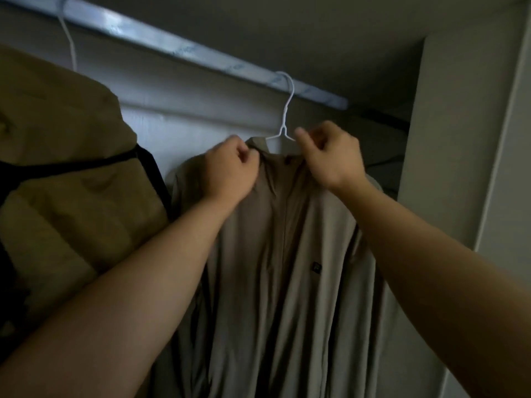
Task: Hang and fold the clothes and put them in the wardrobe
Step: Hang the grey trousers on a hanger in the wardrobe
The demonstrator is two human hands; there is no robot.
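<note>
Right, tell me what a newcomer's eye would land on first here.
At the centre, the left hand and right hand pinch the collar of a beige shirt. It hangs on a white hanger hooked over the pale rail above. A bulky olive garment fills the left edge.

You had both forearms raised, converging ahead. Your left hand (230, 168) and right hand (330, 156) were curled, each seemingly pinching the shirt (287, 254) collar.

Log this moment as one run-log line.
stage: hanging | shirt: on white hanger, hooked on rail | left hand: grips collar | right hand: pinches collar | neighbour: olive garment hangs left
</note>
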